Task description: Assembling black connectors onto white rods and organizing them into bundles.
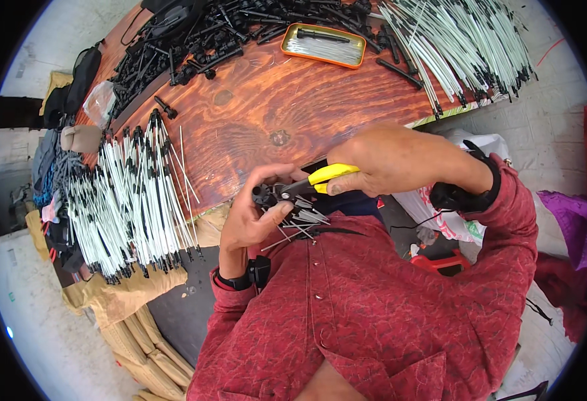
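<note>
In front of my chest, at the table's near edge, my right hand [384, 160] is closed round the yellow handles of a pair of pliers [333, 173]. The dark jaws reach into my left hand [245, 212], where they meet a small black plastic fitting [261, 194]. My left thumb and fingers curl round this fitting; its far side is hidden by the hand and jaws. Just below lies a loose bunch of thin silvery pins [310, 215], near my shirt front. Whether the jaws grip a pin cannot be made out.
On the reddish wooden table [267, 120], white rods with black ends [130, 200] are heaped at left, more white rods [464, 47] at far right. Black plastic parts [193, 57] pile up along the back. An orange-rimmed tin [355, 65] contains pins and one black part.
</note>
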